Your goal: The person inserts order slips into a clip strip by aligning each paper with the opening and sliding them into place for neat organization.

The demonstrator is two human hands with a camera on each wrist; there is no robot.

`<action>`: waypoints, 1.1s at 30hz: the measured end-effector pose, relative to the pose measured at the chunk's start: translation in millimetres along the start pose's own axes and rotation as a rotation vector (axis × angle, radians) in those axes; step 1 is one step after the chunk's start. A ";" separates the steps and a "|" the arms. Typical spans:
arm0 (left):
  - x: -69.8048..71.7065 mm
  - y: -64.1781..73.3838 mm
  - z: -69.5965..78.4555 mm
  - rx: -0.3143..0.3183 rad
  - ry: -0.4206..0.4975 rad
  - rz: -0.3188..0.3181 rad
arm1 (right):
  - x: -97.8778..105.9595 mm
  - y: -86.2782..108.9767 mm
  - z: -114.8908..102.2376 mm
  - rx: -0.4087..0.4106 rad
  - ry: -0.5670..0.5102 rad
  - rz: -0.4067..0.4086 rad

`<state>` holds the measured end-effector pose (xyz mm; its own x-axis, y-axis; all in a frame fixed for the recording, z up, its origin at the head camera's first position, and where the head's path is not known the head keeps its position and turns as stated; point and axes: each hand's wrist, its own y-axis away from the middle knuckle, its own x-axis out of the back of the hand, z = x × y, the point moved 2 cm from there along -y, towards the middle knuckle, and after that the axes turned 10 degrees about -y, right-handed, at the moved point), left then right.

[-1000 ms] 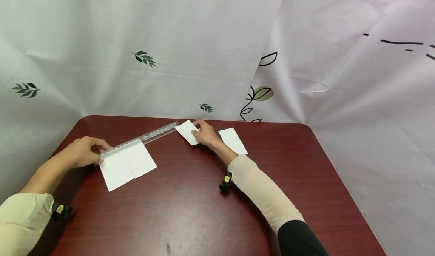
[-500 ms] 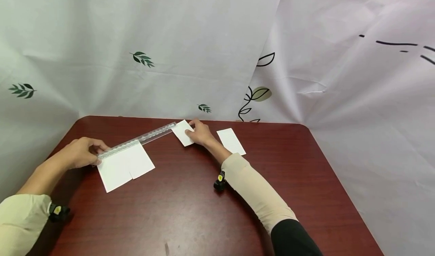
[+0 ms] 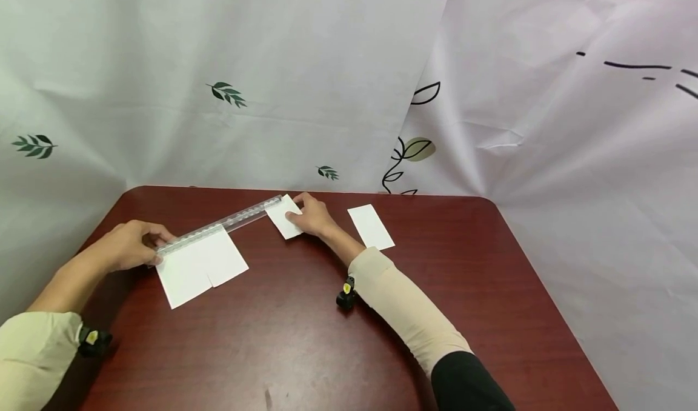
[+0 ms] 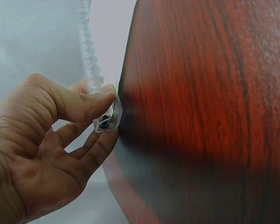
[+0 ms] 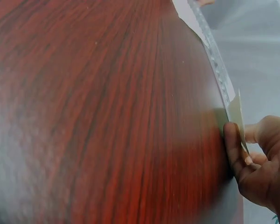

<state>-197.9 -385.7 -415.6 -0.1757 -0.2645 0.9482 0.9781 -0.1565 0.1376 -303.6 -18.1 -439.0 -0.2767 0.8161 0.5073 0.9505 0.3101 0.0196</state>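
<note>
A clear plastic paper rail (image 3: 242, 217) lies slantwise across the back left of the table, with a row of round beads along its inside. My left hand (image 3: 131, 244) grips its near end, thumb on top and fingers beneath; in the left wrist view, a small dark piece (image 4: 104, 122) shows inside the end. Two white paper slips (image 3: 188, 271) sit side by side along the rail's front edge. My right hand (image 3: 313, 216) pinches another white slip (image 3: 280, 218) by its right edge. That slip's upper corner overlaps the rail's far end.
One more white slip (image 3: 372, 226) lies on the dark red wooden table (image 3: 294, 338), right of my right hand. A white patterned curtain (image 3: 262, 96) hangs behind the table's back edge. Both wrists carry small black cameras (image 3: 346, 296).
My right hand has moved left with its slip, which now overlaps more of the rail's far end. The left hand keeps its grip, and the rail has stayed about where it was.
</note>
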 end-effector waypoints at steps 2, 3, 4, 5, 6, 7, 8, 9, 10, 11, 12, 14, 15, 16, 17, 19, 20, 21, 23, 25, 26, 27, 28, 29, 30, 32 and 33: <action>0.3 -0.1 0.6 0.002 0.005 0.001 | -0.5 -0.1 -1.3 0.009 -0.004 -0.001; 0.6 -0.2 0.9 0.003 0.005 0.002 | -0.7 -0.1 -2.1 0.013 -0.010 0.000; 1.0 -0.4 1.2 0.005 0.005 0.003 | -0.9 0.0 -2.7 0.012 -0.021 0.000; 1.1 -0.6 1.4 0.005 0.004 0.005 | -1.4 -0.4 -2.6 0.012 -0.028 0.000; 1.5 -0.7 1.7 0.006 0.004 0.007 | -1.9 -0.9 -2.7 0.010 -0.035 0.002; 2.0 -0.9 1.9 0.002 0.006 0.008 | -2.5 -1.5 -2.8 0.008 -0.036 0.006; 2.5 -1.1 2.0 0.003 0.006 0.008 | -3.0 -2.2 -3.1 0.006 -0.034 0.010; 2.9 -1.2 2.0 0.004 0.007 0.009 | -3.5 -2.9 -3.3 0.005 -0.030 0.015; 3.3 -1.2 2.0 0.005 0.005 0.009 | -4.1 -3.6 -3.5 0.003 -0.023 0.020; 3.6 -1.0 2.2 0.006 0.005 0.008 | -4.8 -4.4 -3.7 0.004 -0.011 0.023; 3.8 -0.7 2.4 0.009 0.006 0.007 | -5.4 -5.1 -3.8 0.003 0.001 0.027; 3.7 -0.2 2.6 0.010 0.006 0.007 | -6.6 -5.9 -4.0 -0.003 0.025 0.029; 3.6 0.0 2.6 0.008 0.003 0.008 | -7.3 -6.2 -3.8 -0.007 0.034 0.029; 3.4 0.2 2.5 0.006 0.003 0.009 | -8.1 -6.4 -3.7 -0.011 0.042 0.028; 3.1 0.4 2.3 0.003 0.005 0.007 | -8.7 -6.6 -3.7 -0.016 0.049 0.029; 2.5 1.0 1.6 0.001 0.003 0.006 | -10.2 -6.9 -3.7 -0.021 0.061 0.032; 2.1 1.3 1.3 0.002 0.002 0.006 | -11.0 -7.0 -3.7 -0.020 0.065 0.035; 1.9 1.7 1.2 0.003 0.000 0.005 | -11.7 -7.2 -3.7 -0.020 0.072 0.038; 1.2 2.4 0.7 0.006 -0.002 0.003 | -13.4 -7.3 -4.0 -0.020 0.084 0.041; 0.8 2.4 0.9 0.001 -0.005 0.006 | -14.5 -7.0 -4.5 -0.021 0.100 0.043; 0.7 2.2 1.2 -0.004 -0.005 0.008 | -15.0 -6.8 -4.8 -0.021 0.110 0.043; 0.6 2.0 1.6 -0.004 -0.006 0.010 | -15.3 -6.7 -5.3 -0.023 0.115 0.043; 0.4 1.7 1.8 -0.005 -0.008 0.013 | -15.6 -6.5 -6.0 -0.024 0.122 0.042; 0.4 1.5 1.9 -0.006 -0.011 0.016 | -15.8 -6.3 -6.6 -0.025 0.130 0.040; 0.4 1.2 2.3 -0.006 -0.013 0.017 | -16.1 -6.0 -7.3 -0.025 0.135 0.041; 0.6 0.9 2.3 -0.006 -0.016 0.015 | -16.7 -6.1 -8.2 -0.024 0.144 0.042; 0.6 0.7 2.2 -0.004 -0.019 0.014 | -17.0 -6.1 -8.7 -0.025 0.146 0.042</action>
<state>-197.1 -383.9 -414.2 -0.1602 -0.2482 0.9554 0.9798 -0.1572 0.1235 -303.5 -38.1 -440.3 -0.2143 0.7478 0.6284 0.9647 0.2630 0.0160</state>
